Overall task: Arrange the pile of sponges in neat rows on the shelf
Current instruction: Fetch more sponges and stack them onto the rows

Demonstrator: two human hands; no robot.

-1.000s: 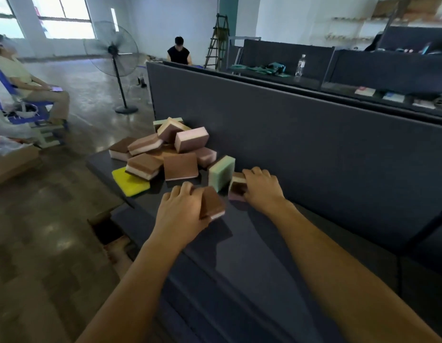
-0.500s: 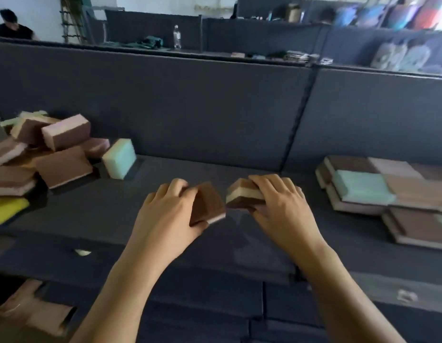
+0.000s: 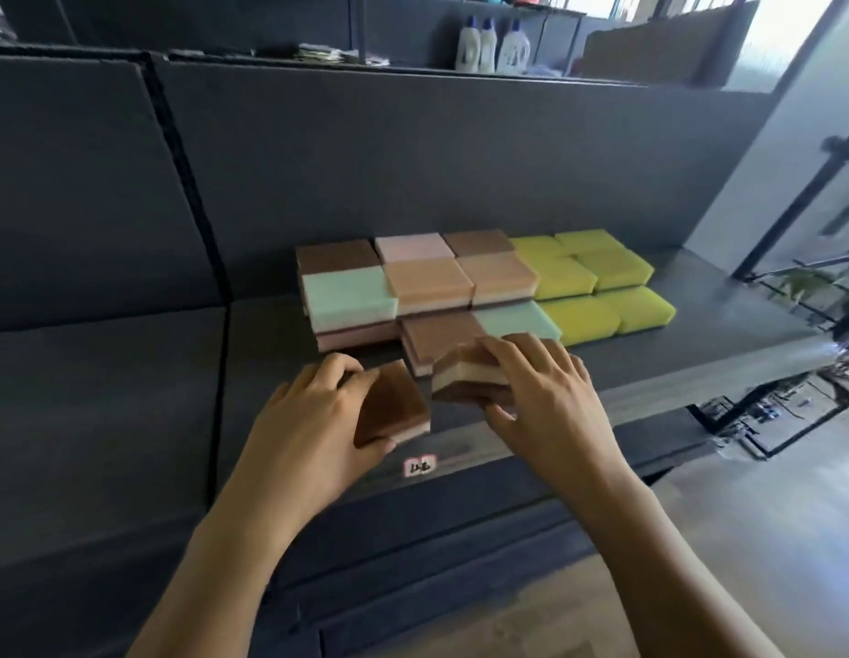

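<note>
At the front edge of the shelf (image 3: 698, 339), just behind a small label (image 3: 418, 466), two sponges are held. A brown-topped sponge (image 3: 394, 408) is gripped by the left hand (image 3: 313, 420), with fingers curled round its left side. A layered brown-and-cream sponge (image 3: 465, 377) is pinched from above by the right hand (image 3: 546, 396). Both are carried near the lip, so a loosened grip could let either be dropped to the floor. The front brown sponge (image 3: 441, 334) of the arranged rows (image 3: 432, 277) lies just beyond the right fingers and could be knocked askew. Open shelf is left beside the rows on the left; the far side is closed by the back panel (image 3: 413, 159).
</note>
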